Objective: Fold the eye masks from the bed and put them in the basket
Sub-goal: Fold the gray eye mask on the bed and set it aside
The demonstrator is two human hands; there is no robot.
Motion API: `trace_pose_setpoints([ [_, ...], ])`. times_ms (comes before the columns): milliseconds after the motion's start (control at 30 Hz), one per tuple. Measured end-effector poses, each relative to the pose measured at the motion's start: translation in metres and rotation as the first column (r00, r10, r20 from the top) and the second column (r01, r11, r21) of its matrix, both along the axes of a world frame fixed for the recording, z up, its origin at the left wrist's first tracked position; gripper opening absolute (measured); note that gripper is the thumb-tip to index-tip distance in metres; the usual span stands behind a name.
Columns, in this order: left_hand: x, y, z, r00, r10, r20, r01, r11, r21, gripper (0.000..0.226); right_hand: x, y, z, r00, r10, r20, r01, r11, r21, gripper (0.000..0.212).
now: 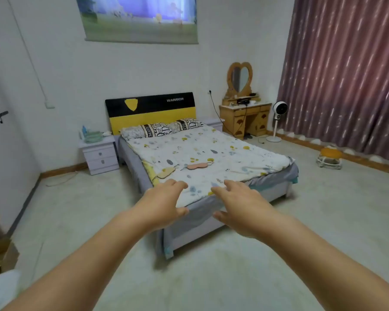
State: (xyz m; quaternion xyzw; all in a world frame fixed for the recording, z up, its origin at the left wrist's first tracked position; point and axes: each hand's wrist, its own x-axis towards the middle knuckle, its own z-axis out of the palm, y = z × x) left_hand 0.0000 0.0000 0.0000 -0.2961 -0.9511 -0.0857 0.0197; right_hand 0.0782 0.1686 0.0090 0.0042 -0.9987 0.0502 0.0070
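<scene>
A pink eye mask (196, 166) lies flat on the patterned bedspread of the bed (211, 153), toward its foot. A yellowish eye mask (166, 173) lies to its left, near the bed's left edge. Both arms stretch out ahead of me over the floor. My left hand (164, 203) and my right hand (240, 205) hover in front of the foot of the bed, fingers spread, holding nothing. Neither hand touches a mask. No basket shows in this view.
A lilac nightstand (100, 153) stands left of the bed. At the back right are a wooden dressing table (245, 120) with heart mirror, a white fan (277, 120), and a small yellow stool (330, 158). A cardboard box (0, 257) sits at the left edge.
</scene>
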Motion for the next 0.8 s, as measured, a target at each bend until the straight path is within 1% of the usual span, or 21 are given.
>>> trace_pose_setpoints([
  [67, -0.013, 0.011, -0.008, 1.000, 0.016, 0.021, -0.016, 1.000, -0.008, 0.061, -0.012, 0.011, -0.007, 1.000, -0.013, 0.024, 0.013, 1.000, 0.009, 0.058],
  [200, -0.043, 0.040, -0.026, 0.995, 0.052, 0.082, -0.050, 0.998, -0.036, 0.061, -0.042, 0.041, -0.021, 0.995, -0.016, 0.101, 0.014, 1.000, 0.020, 0.054],
  [500, -0.106, 0.124, -0.052, 0.981, 0.097, 0.167, -0.090, 0.995, -0.050, 0.058, -0.121, 0.121, -0.043, 0.985, 0.016, 0.172, -0.027, 0.998, 0.063, 0.054],
  [800, -0.171, 0.155, -0.068, 0.968, 0.110, 0.227, -0.097, 0.993, -0.069, 0.056, -0.195, 0.154, -0.068, 0.972, 0.048, 0.229, -0.061, 0.997, 0.048, 0.055],
])
